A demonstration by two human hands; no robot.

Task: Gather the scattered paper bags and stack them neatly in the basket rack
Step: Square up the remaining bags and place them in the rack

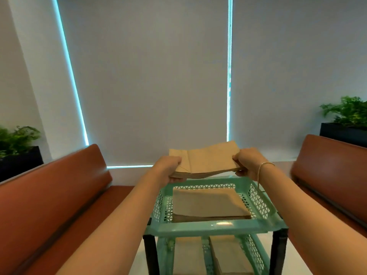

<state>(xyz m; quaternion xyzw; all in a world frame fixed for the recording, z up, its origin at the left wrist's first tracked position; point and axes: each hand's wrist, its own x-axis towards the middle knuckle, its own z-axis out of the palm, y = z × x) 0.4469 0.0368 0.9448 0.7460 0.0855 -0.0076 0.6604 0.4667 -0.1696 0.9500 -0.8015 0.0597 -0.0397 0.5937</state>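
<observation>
Fingers [174, 162] of both hands pinch the ends of a bundle of paper bags [208, 161], held above the far rim of the top basket [214, 227].

The bundle's long axis runs left to right, the left hand [168, 167] and right hand [248, 161] clamped on opposite short ends (equally near). The basket, already holding a flat stack [208, 203], lies below and nearer the person, so the coming move is probably down and back. More bags [228, 255] sit in the tier beneath the basket.

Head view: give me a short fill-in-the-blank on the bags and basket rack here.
1. Both hands, left and right, hold a bundle of paper bags above the ____ tier of the basket rack.
2. That tier already holds a ____ of bags.
3. The rack's plastic is ____ in colour.

Missing words: top; stack; green
</observation>
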